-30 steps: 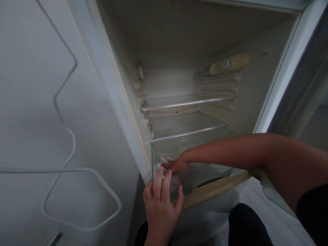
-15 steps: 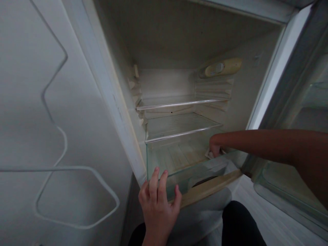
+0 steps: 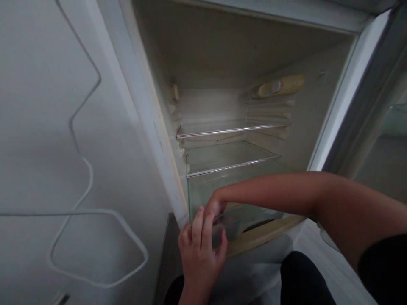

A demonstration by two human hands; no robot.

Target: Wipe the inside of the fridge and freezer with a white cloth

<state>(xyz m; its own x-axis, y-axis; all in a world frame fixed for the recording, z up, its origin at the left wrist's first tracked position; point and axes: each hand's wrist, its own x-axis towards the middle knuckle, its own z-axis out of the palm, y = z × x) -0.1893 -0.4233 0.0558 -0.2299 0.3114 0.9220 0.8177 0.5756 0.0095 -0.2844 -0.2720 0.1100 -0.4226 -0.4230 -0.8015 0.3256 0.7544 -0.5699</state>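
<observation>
My left hand (image 3: 202,250) rests at the front left edge of the lowest glass shelf (image 3: 197,192) in a fridge, its fingers spread over the rim and its thumb apart. Just behind those fingers, my right hand (image 3: 216,206) is bent down onto the same shelf, with its fingers curled. It held a crumpled whitish cloth half a second ago; now my left fingers and the dim light hide what is under it. Below the glass is a drawer with a yellowed front edge (image 3: 263,238).
Two more glass shelves with metallic front trims, an upper one (image 3: 233,130) and a middle one (image 3: 233,166), sit above. A yellowed lamp housing (image 3: 281,87) is on the right wall. The open fridge door (image 3: 369,148) stands to the right. A white wall (image 3: 127,169) is at left.
My right hand has swept across the lowest shelf from its right end to the left, beside my left hand. My left hand stays on the shelf edge; the view has shifted slightly.
</observation>
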